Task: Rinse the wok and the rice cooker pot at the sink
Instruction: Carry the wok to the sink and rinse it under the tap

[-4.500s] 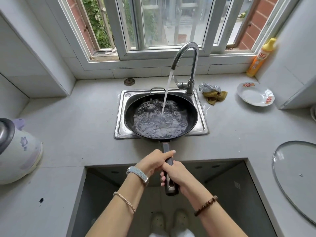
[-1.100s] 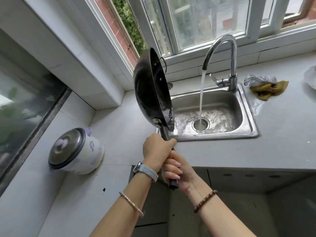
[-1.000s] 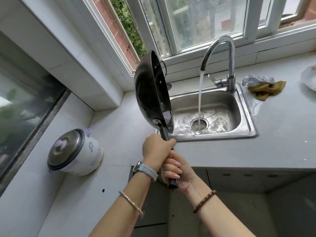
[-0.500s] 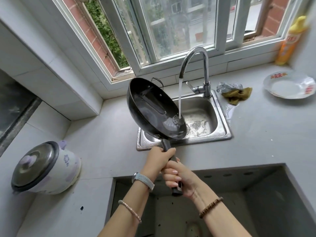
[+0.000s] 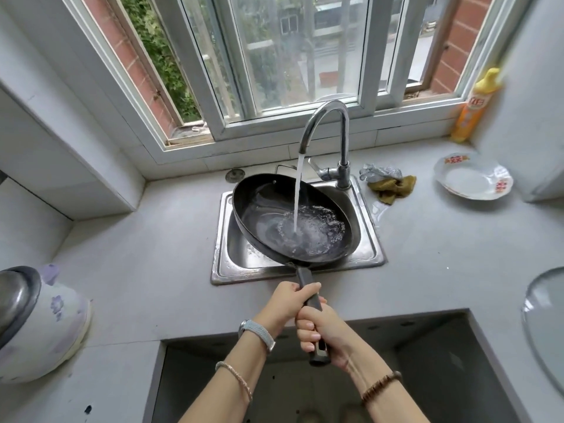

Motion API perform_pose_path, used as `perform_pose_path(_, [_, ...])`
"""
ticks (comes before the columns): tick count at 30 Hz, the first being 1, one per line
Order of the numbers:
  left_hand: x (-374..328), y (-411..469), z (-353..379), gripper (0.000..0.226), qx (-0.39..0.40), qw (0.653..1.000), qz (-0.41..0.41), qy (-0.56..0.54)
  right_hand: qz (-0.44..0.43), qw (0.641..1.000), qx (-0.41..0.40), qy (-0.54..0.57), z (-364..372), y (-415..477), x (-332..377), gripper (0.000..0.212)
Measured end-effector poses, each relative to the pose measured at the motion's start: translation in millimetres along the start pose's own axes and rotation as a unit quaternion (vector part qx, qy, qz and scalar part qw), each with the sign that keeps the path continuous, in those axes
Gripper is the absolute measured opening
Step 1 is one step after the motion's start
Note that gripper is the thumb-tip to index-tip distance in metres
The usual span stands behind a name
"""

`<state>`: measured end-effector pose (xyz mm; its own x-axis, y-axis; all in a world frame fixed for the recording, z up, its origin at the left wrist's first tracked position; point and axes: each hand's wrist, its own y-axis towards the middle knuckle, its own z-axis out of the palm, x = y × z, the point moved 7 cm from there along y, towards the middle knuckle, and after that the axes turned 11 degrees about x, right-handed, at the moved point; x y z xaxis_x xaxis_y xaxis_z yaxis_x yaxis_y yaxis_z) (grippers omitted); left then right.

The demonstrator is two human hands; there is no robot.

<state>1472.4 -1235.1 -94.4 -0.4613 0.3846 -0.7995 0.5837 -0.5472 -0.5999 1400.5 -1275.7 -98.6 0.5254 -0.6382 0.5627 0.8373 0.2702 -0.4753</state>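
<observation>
The black wok (image 5: 265,206) is held over the steel sink (image 5: 370,248), tilted with its left rim raised. Water runs from the faucet (image 5: 328,117) into the wok and pools in its lower right part. My left hand (image 5: 290,303) grips the upper part of the wok's dark handle. My right hand (image 5: 320,331) grips the handle just below it. The white rice cooker (image 5: 39,325) with purple flowers stands on the counter at the far left, its lid on; the pot inside is hidden.
A cloth and scourer (image 5: 387,184) lie right of the faucet. A white plate (image 5: 473,181) and a yellow detergent bottle (image 5: 476,105) sit at the back right. A glass lid (image 5: 546,325) lies at the right edge. An open cutout in the counter (image 5: 427,361) is below my hands.
The wok has come down from standing nearly on edge left of the sink to lying under the stream, where water is collecting in it. Both hands keep their grip on the handle.
</observation>
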Motion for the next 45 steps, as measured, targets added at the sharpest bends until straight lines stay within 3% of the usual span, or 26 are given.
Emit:
perform_pose_path(7, [11.6, 20.7, -10.9, 0.025, 0.019, 1.000, -0.009, -0.019, 0.013, 0.999, -0.018, -0.032, -6.4, 19.7, -1.1, 0.023])
perform_pose_path(18, [28.9, 32.3, -21.7, 0.019, 0.060, 0.996, -0.011, -0.064, 0.019, 0.997, -0.048, -0.065, -3.5, 33.4, -11.4, 0.043])
perform_pose_path(24, [36.1, 30.3, -39.8, 0.028, 0.079, 0.994, -0.005, -0.072, 0.012, 0.993, -0.077, -0.091, 12.2, 41.5, -13.0, 0.034])
perform_pose_path(31, [43.6, 20.1, -48.3, 0.032, 0.098, 0.985, -0.015, -0.143, 0.019, 0.950, -0.193, -0.243, 14.0, 58.6, -24.4, 0.023])
perform_pose_path(36, [49.8, 14.4, -58.2, 0.039, 0.122, 0.980, -0.023, -0.156, 0.019, 0.930, -0.224, -0.292, 20.8, 63.0, -31.7, 0.017])
perform_pose_path(41, [50.5, 22.3, -49.0, 0.034, 0.099, 0.983, -0.025, -0.155, 0.025, 0.946, -0.202, -0.251, 7.5, 58.8, -29.3, 0.028])
perform_pose_path(45, [45.1, 33.1, -33.4, 0.025, 0.030, 0.989, -0.029, -0.141, 0.016, 0.974, -0.151, -0.168, -4.9, 43.4, -19.7, 0.016])
